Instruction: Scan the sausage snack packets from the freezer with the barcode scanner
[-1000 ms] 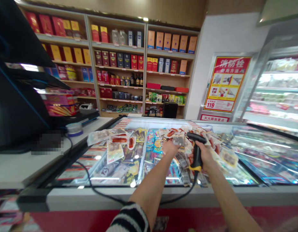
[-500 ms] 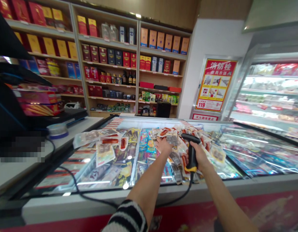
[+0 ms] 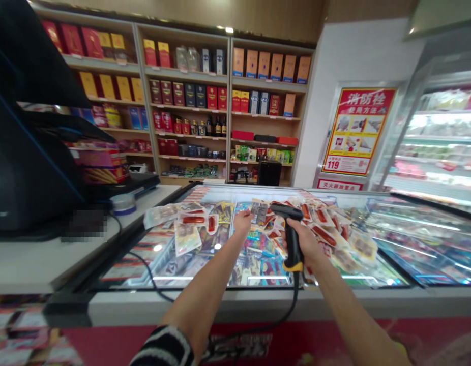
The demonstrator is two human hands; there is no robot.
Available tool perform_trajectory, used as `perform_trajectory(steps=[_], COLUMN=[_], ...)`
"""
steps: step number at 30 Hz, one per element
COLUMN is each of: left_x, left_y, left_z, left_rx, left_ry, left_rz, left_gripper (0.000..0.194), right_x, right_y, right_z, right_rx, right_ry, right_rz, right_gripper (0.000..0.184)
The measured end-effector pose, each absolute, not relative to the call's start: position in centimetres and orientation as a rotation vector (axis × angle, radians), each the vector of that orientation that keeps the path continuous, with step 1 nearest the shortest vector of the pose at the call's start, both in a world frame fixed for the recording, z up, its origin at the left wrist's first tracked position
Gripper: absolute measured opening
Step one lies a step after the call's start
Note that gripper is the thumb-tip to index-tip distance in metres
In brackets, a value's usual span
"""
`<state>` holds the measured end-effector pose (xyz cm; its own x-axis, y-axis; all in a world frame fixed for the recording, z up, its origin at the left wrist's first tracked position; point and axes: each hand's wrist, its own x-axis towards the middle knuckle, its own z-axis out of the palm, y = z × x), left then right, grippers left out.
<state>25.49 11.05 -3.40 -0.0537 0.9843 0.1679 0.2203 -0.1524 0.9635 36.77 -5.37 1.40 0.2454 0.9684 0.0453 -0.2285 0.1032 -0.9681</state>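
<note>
My right hand (image 3: 304, 241) is wrapped round the black handle of a barcode scanner (image 3: 292, 239) with a yellow butt, its head tilted to the left. A cable runs down from the scanner. In my left hand (image 3: 243, 222) a small snack packet (image 3: 260, 210) is pinched by its edge, its grey printed side towards me, close to the scanner's head. Under and right of the scanner lies a spread of clear packets of reddish sausages (image 3: 323, 235). A smaller group of sausage packets (image 3: 193, 219) lies to the left on the freezer glass.
The chest freezer's glass top (image 3: 235, 277) spans the front, with colourful packs below it. At left a counter (image 3: 29, 264) carries a black till screen (image 3: 25, 168) and a roll of tape (image 3: 123, 204). Shelves of boxed goods (image 3: 189, 96) stand behind; an upright chiller (image 3: 441, 137) is at right.
My left hand has lifted from the packets and moved left with a packet in it. The scanner has shifted slightly left. The view has turned left, showing more counter.
</note>
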Motion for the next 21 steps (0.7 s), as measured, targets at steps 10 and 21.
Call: perform_trajectory(steps=[10,21], left_x=[19.6,15.1], left_y=[11.5,10.5], left_z=[-3.7,-0.1], left_rx=[1.39,1.476], left_ry=[1.517,2.103], left_rz=[1.399,1.461], left_gripper=[0.019,0.043], right_x=[33.9,40.8], right_y=[-4.9,-3.8], right_z=[2.4,0.4], right_rx=[-1.077,-1.227], right_ry=[-0.942,-0.734], right_rz=[1.163,0.903], right_gripper=[0.029,0.024])
